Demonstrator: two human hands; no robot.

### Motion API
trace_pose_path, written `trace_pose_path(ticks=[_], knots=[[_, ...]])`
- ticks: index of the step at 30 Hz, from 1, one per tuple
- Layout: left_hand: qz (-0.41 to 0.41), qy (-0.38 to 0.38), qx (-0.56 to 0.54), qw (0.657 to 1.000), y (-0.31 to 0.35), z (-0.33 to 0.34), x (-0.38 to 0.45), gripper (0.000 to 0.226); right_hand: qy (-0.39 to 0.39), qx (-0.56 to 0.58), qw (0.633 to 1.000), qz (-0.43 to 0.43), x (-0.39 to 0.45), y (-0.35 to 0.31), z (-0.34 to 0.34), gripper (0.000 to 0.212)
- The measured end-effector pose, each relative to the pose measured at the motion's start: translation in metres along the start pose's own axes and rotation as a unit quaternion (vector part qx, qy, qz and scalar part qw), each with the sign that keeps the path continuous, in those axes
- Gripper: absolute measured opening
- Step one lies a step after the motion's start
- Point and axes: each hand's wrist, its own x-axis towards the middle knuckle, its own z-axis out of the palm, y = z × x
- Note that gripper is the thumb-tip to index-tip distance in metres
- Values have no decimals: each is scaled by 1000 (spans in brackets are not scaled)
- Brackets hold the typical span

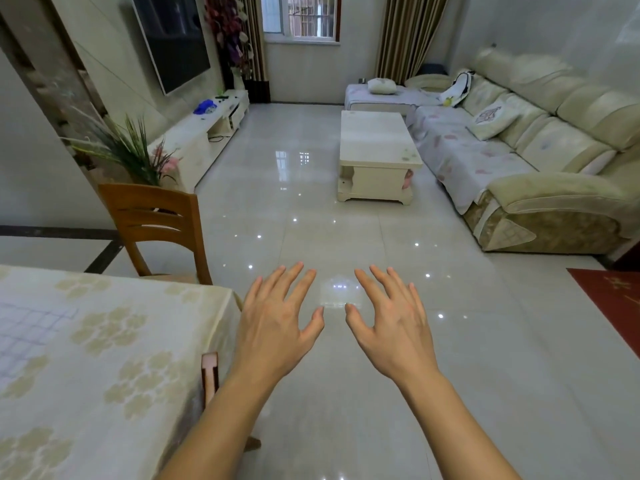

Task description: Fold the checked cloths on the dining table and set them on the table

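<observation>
Out over the tiled floor I hold both hands, left hand and right hand, spread flat and empty, presumably readying to reach the checked cloth lying on the bench at far left.

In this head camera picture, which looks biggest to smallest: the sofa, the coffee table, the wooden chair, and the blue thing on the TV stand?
1. Sofa.
2. Coffee table and wooden chair: alike in the picture; the chair is nearer, so I won't rank them.
3. Blue thing, by far the smallest.
</observation>
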Motion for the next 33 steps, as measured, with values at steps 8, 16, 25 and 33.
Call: trace_pose_path(ticks=[8, 16, 25, 33], knots=[[5, -17, 14, 1000, -41, 32, 85, 62, -8, 6, 1000, 12, 82, 9, 39, 68], [-2, -34, 21, 999, -54, 81, 166, 62, -32, 5, 999, 7, 173, 44, 68, 60], [-21, -22, 30, 999, -45, 140, 324, 60, -28, -1, 999, -30, 342, 105, 72, 69], [-56, -23, 51, 997, -40, 182, 420, 62, -64, 12, 996, -62, 457, 148, 84, 64]])
